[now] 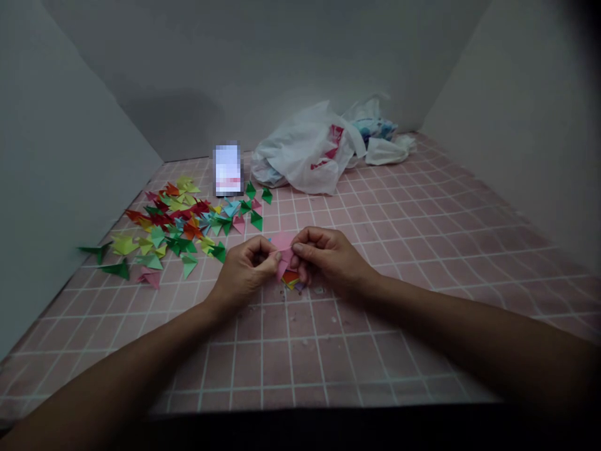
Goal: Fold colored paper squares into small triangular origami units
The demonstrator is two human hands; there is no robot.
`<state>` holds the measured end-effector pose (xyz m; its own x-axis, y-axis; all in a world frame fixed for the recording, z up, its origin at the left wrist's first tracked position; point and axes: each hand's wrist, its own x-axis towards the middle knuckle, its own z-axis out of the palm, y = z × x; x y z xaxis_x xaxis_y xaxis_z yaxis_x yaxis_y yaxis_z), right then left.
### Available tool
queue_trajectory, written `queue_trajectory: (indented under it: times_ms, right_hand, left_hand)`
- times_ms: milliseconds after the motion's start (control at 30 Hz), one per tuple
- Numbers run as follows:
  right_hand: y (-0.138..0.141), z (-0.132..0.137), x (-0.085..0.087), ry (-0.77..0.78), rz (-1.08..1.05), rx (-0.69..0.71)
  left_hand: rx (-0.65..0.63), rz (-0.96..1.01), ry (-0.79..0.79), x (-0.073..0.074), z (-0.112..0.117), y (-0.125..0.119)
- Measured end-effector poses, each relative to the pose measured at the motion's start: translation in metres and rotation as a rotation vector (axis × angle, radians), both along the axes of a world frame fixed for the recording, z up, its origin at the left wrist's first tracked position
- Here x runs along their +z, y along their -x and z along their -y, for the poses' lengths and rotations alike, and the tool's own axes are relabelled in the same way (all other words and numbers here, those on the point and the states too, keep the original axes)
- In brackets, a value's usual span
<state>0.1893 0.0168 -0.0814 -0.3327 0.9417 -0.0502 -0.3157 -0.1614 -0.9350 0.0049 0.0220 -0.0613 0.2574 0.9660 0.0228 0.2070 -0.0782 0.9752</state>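
Between my two hands is a piece of pink folding paper (283, 240), partly creased, with a narrow flap hanging down. My left hand (250, 263) pinches its left side between thumb and forefinger. On the other side my right hand (328, 254) grips the paper's right edge with closed fingers, which cover part of it. Just below the pink paper, colored paper sheets (292, 282) in orange, yellow and other shades lie on the tabletop, mostly hidden by my hands. To the left spreads a heap of folded paper cranes (181, 219) in red, green, yellow, blue and pink.
A lit phone (228, 169) with a blurred screen stands upright behind the cranes. At the back lie a white plastic bag (305, 147) with red print and a blue-and-white package (378, 128). The checked pink tablecloth (422, 219) meets pale walls on three sides.
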Motion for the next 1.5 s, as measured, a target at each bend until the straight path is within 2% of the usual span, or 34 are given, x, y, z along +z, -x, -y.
queue_trajectory:
  times_ms: [267, 500, 633, 767, 1000, 1367, 1500]
  right_hand:
    - [-0.0017, -0.0012, 0.0033, 0.022, 0.009, 0.036]
    - [0.0002, 0.0015, 0.0023, -0.043, 0.109, 0.092]
    - [-0.0009, 0.0021, 0.0011, -0.030, 0.107, 0.041]
    - [-0.0016, 0.0015, 0.0017, 0.003, 0.080, -0.016]
    - [-0.0011, 0.0020, 0.0013, 0.042, 0.069, 0.003]
    - [0.0000, 0.0026, 0.0019, 0.065, 0.031, 0.116]
    - [-0.0001, 0.0016, 0.0005, 0.058, 0.056, 0.107]
  left_hand:
    - [-0.024, 0.052, 0.068, 0.0032, -0.0030, 0.0003]
    - [-0.049, -0.004, 0.050, 0.0023, 0.0011, 0.0000]
    - [-0.104, 0.082, 0.096, -0.0006, -0.0001, 0.0020]
    - [-0.095, 0.136, 0.117, -0.0022, -0.0028, 0.0034]
    - [-0.075, 0.162, 0.124, -0.0013, -0.0025, 0.0025]
    - [-0.055, 0.041, -0.009, 0.0009, -0.0033, 0.0035]
    - [-0.080, 0.007, -0.056, 0.0019, -0.0025, 0.0042]
